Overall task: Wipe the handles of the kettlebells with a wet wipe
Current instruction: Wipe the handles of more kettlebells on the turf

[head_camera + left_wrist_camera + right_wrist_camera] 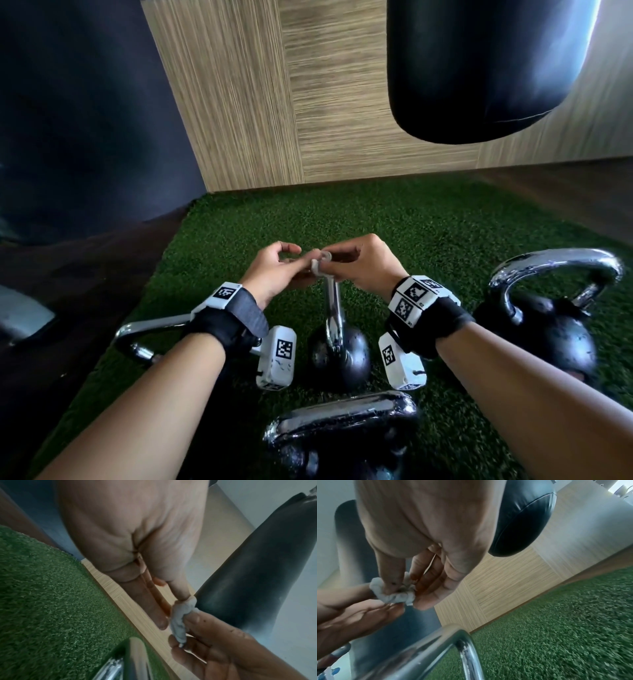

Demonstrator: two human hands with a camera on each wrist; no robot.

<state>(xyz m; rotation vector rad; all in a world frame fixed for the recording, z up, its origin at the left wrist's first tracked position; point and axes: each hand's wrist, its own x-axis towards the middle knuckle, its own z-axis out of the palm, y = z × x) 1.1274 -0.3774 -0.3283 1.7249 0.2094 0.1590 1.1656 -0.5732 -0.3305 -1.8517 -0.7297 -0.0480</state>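
- The wet wipe (320, 263) is a small, crumpled, greyish-white wad, bunched into a short roll. In the left wrist view its long axis runs roughly up and down between the two hands; in the head view it sits just above the top of the middle handle.
- The right hand (363, 265) pinches the wipe, thumb on one side and curled fingers on the other; the right wrist view shows the thumb tip pressed into the wad.
- The left hand (274, 270) meets it from the other side, thumb and fingers curled and nipping the wipe's near end.
- The middle kettlebell (339, 356) stands upright on the green turf (428, 233), black ball below, chrome handle (333, 308) rising straight up toward the hands; seen edge-on, it looks like a narrow bar. Whether the wipe touches it I cannot tell.
- The right kettlebell (548, 329) also stands upright, its chrome loop arching broadside to the camera, well apart from the hands.
- A near kettlebell (342, 431) lies at the bottom edge, its shiny handle running left to right.
- A fourth chrome handle (144, 334) shows under the left wrist.
- A black punching bag (479, 68) hangs before a wood-grain wall (325, 102).
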